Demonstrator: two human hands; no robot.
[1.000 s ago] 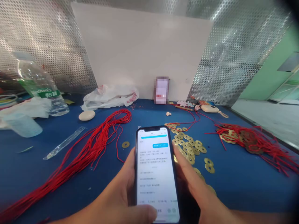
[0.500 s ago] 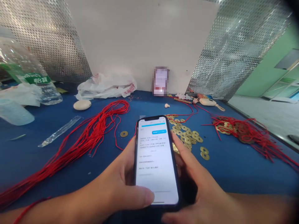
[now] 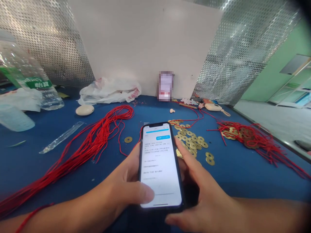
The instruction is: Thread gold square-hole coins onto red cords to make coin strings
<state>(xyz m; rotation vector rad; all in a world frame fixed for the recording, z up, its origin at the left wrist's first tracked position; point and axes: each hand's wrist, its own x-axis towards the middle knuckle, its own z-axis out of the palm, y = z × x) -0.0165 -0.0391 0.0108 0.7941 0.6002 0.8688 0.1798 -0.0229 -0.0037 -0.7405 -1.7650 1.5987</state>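
Note:
A smartphone [image 3: 161,165] with a lit screen of text and a blue chat bubble is held upright between my hands. My left hand [image 3: 126,191] is closed round its left side, the thumb over the lower left of the screen. Along the right edge rest the fingers of my right hand [image 3: 204,191], partly hidden behind the phone; its thumb lies below the phone's lower right corner. Brass coins [image 3: 189,139] with square holes lie just beyond the phone. A single coin [image 3: 128,139] sits to its left, near a long bundle of red cord [image 3: 97,136].
At right lies a tangle of red cords with coins [image 3: 245,136]. Along the back are a white plastic bag [image 3: 109,90], a propped, blurred phone [image 3: 165,85] and an earbud [image 3: 172,110]. A cream oval case [image 3: 85,110], a plastic cup [image 3: 17,118] and a water bottle [image 3: 36,74] stand left.
My left thumb has shifted left across the bottom of the screen. The phone and my right hand sit slightly farther left in view. Both hands stay on the phone.

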